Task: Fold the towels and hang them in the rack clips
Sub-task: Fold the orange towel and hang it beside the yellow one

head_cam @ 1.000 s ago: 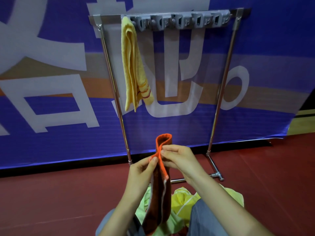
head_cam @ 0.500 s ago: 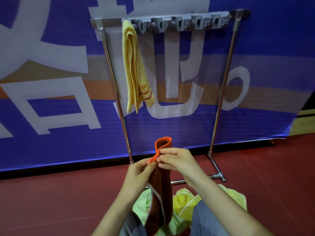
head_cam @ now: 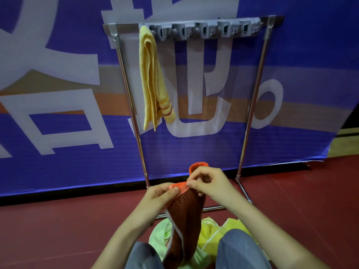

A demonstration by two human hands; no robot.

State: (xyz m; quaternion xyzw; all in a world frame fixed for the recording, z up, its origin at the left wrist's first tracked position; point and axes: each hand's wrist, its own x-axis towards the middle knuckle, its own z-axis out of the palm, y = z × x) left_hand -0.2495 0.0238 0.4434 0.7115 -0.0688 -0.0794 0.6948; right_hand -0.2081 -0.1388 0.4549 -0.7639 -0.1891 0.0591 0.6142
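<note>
Banner [head_cam: 58, 162] characters (large, white) are cropped, unreadable.

Dim, even indoor light, saturated colours, wide-angle bowing at edges, slight softness

Blue banner [head_cam: 58, 162] fills back wall, large white characters [head_cam: 204, 84] on it, orange-tan band [head_cam: 108, 101] across middle. Black strip [head_cam: 58, 199] under banner. Dark red floor [head_cam: 58, 233] in front. Far right yellowish patch [head_cam: 347, 146], maybe wooden floor.
</note>
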